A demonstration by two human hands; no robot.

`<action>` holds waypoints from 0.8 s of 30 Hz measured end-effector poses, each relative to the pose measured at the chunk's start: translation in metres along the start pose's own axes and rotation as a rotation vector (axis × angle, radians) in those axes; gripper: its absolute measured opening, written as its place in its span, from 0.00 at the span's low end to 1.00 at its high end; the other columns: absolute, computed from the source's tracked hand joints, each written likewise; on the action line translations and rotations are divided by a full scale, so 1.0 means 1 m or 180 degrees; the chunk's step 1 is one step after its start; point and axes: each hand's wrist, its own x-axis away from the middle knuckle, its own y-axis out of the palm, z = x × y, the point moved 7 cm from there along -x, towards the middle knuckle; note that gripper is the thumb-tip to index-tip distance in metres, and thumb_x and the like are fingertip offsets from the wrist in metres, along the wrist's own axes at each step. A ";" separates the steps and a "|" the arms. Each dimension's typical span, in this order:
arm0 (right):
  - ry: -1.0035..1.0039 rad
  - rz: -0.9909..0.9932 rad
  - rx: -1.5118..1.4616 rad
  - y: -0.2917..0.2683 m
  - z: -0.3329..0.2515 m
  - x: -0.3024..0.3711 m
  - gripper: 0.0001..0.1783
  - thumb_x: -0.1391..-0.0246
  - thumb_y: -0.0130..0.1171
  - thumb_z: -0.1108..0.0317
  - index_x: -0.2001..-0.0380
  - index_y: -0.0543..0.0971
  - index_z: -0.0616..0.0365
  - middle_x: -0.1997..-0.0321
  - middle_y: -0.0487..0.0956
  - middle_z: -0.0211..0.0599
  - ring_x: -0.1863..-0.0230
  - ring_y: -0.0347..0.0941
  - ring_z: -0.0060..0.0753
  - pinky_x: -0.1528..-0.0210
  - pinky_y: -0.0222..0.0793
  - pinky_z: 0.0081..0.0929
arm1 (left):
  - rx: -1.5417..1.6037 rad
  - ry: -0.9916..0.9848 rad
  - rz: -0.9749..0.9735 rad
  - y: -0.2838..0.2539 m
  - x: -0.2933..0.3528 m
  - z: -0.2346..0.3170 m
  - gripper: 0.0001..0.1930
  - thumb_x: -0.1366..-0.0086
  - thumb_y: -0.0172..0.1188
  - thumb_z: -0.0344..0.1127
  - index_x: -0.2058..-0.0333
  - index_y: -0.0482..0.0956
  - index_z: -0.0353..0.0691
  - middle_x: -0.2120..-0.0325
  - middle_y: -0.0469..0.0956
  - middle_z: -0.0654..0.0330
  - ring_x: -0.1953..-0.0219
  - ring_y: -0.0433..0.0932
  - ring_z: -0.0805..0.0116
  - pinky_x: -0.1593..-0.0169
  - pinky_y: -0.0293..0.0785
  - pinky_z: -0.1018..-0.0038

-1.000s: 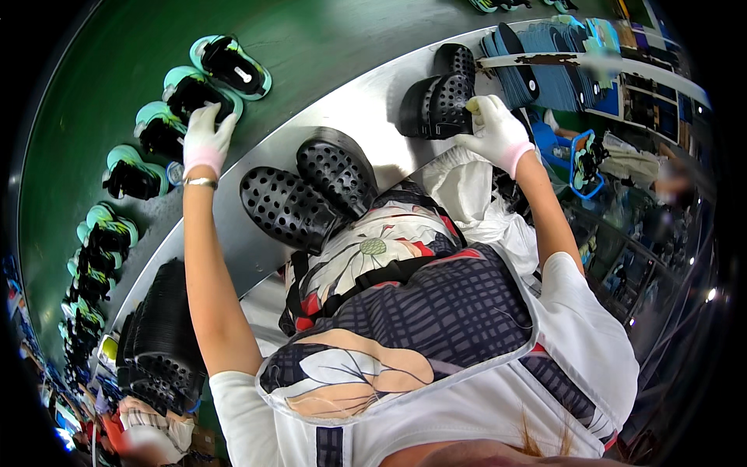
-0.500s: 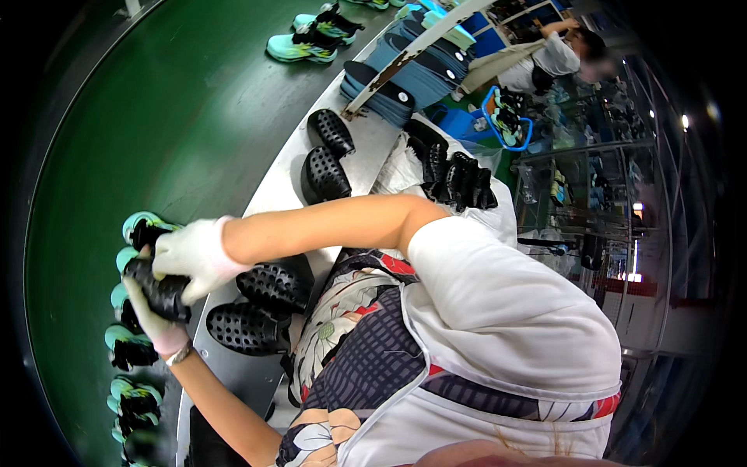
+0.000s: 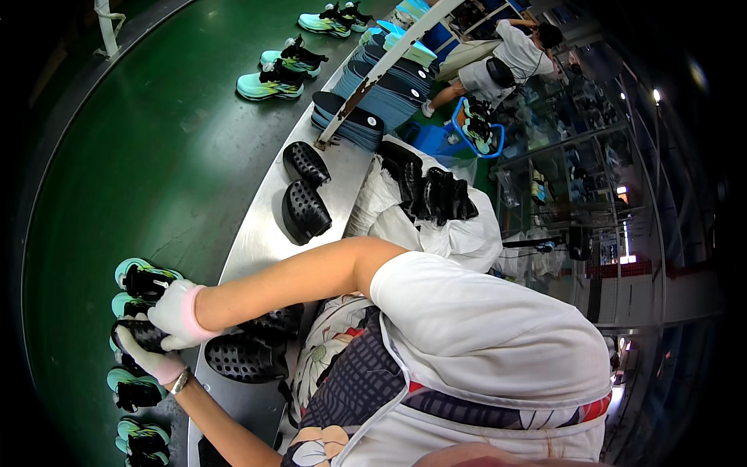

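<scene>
My left hand (image 3: 156,361), in a pale work glove, is closed around a black perforated plastic shoe form (image 3: 142,336), its thumb along the near side. My right hand (image 3: 173,317), also gloved, reaches across from the right and grips the form's near end; some of its fingertips are hidden. Both hands are over a row of mint-green and black sneakers (image 3: 138,389) on the green surface. The nearest sneaker beyond my right hand is a mint-and-black one (image 3: 142,278). Another perforated form (image 3: 245,358) lies beside my hands on the metal ledge, with a second partly behind my right forearm.
Two more black forms (image 3: 306,208) sit farther along the metal ledge (image 3: 261,204). Beyond them are stacked insoles (image 3: 346,117) and a rusty white post (image 3: 389,66). A white sack (image 3: 475,241) carries several black forms. A person (image 3: 506,66) stands near a blue basket (image 3: 482,128).
The view has shifted, so the sneakers and ledge sit differently in the picture. The form in my hands is now lower, among the sneakers, and both hands remain on it.
</scene>
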 end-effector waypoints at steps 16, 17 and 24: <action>0.0069 -0.0692 0.1201 0.033 -0.027 -0.042 0.29 0.52 0.52 0.43 0.68 0.75 0.63 0.72 0.77 0.54 0.65 0.74 0.55 0.60 0.69 0.40 | -0.4349 0.2388 0.0415 -0.067 0.058 0.051 0.13 0.44 0.57 0.31 0.60 0.75 0.34 0.60 0.74 0.49 0.58 0.74 0.51 0.53 0.71 0.67; 0.0001 -0.0756 0.1207 0.038 -0.029 -0.046 0.29 0.52 0.52 0.43 0.68 0.75 0.63 0.72 0.77 0.54 0.65 0.74 0.54 0.60 0.69 0.40 | -0.4319 0.2281 0.0589 -0.072 0.062 0.050 0.13 0.44 0.57 0.30 0.60 0.75 0.34 0.60 0.74 0.49 0.58 0.74 0.51 0.53 0.70 0.67; -0.0257 -0.1346 0.1226 0.051 -0.044 -0.095 0.32 0.54 0.53 0.43 0.65 0.77 0.67 0.72 0.77 0.52 0.66 0.75 0.48 0.61 0.69 0.35 | -0.4211 0.1634 0.0720 -0.080 0.061 0.038 0.10 0.44 0.55 0.31 0.62 0.76 0.39 0.59 0.73 0.52 0.59 0.73 0.51 0.56 0.71 0.65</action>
